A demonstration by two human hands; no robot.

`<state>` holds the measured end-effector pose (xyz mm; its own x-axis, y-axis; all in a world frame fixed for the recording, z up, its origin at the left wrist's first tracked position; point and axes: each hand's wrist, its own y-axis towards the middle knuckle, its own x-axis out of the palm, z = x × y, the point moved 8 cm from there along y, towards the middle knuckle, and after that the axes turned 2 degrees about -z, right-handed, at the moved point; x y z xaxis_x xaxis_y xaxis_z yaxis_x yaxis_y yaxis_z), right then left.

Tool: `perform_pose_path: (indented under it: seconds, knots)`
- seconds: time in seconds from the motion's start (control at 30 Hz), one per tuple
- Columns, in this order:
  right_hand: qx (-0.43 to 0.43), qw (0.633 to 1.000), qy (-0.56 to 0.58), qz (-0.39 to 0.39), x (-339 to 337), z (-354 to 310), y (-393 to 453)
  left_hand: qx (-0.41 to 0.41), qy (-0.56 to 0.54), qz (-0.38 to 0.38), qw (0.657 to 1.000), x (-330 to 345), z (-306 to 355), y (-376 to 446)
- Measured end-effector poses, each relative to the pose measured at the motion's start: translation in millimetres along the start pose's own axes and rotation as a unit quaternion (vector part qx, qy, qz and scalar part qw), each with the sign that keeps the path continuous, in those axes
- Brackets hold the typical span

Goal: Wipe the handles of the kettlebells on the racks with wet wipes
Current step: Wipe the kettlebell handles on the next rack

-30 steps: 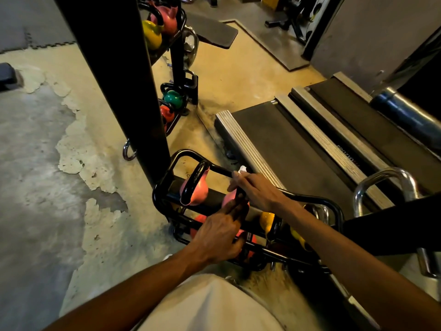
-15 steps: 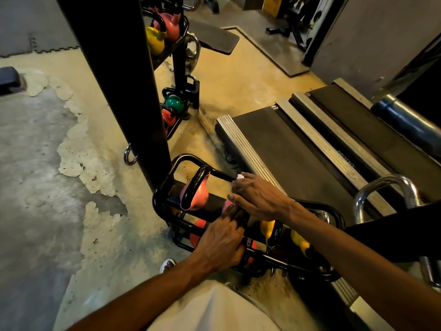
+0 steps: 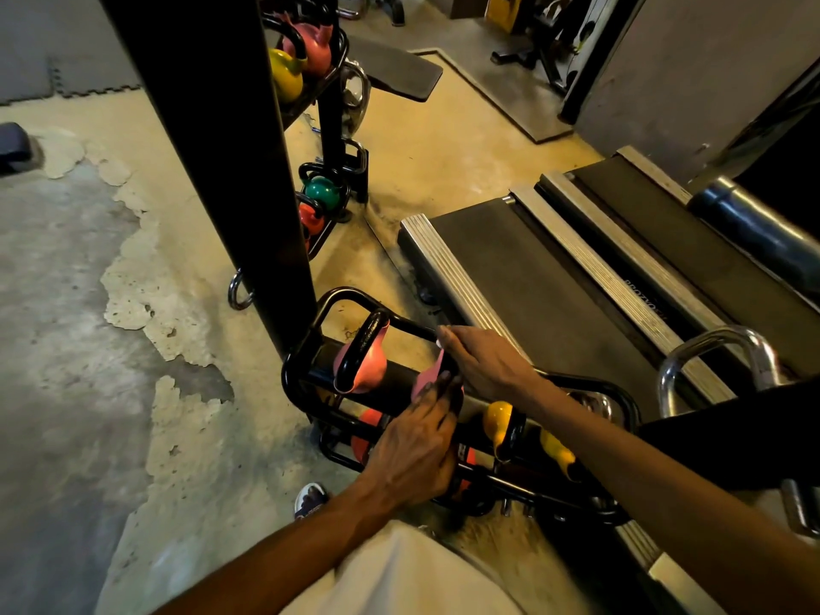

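Two hands: both on one pink kettlebell, top row of the low black rack
Other pink kettlebell: just left, untouched
Left hand: fingers pressed on the held pink kettlebell, steadying it
Right hand: closed over its handle; white wet wipe barely peeks out at the fingertips
Yellow kettlebells: right, under the forearm
Treadmill: far right

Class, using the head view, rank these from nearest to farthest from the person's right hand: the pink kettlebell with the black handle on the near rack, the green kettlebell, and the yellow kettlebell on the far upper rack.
1. Pink kettlebell, just left of the right hand.
2. Green kettlebell, farther back, low.
3. Yellow kettlebell, farthest, upper rack.
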<state>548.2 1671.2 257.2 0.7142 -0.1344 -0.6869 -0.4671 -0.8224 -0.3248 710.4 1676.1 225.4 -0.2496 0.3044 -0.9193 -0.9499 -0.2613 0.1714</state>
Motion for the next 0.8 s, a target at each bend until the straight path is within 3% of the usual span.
perform_pose_path:
  seconds: [0.03, 0.1, 0.2, 0.33, 0.4, 0.53, 0.63, 0.7, 0.8]
  knots:
    - [0.000, 1.000, 0.011, 0.022, 1, -13, 2, 0.009, -0.015, -0.015, 1.000, -3, 3, 1]
    - [0.072, 0.986, 0.141, 0.050, 8, -20, -3, 0.011, -0.019, -0.019, 1.000, -2, -1, 1]
    - [0.164, 0.927, 0.336, 0.025, 26, 2, -11, 0.005, -0.054, -0.032, 0.998, 1, -6, 2]
    - [0.195, 0.891, 0.409, 0.009, 32, 3, -15, 0.006, -0.111, -0.018, 0.994, -12, -14, 11]
    - [0.161, 0.910, 0.381, 0.019, 33, 7, -18, -0.008, -0.134, -0.020, 0.991, -19, -23, 15]
    - [0.035, 0.972, 0.221, 0.069, 22, 1, -24, -0.012, -0.166, -0.057, 0.984, -22, -30, 18]
    - [-0.067, 0.985, 0.132, 0.094, 9, -18, -28, -0.018, -0.169, -0.046, 0.984, -25, -32, 17]
    - [-0.049, 0.986, 0.135, 0.079, 7, -15, -19, -0.018, -0.160, -0.035, 0.986, -25, -30, 18]
    - [0.074, 0.971, 0.218, 0.059, 17, 9, -2, -0.011, -0.149, -0.037, 0.988, -19, -30, 17]
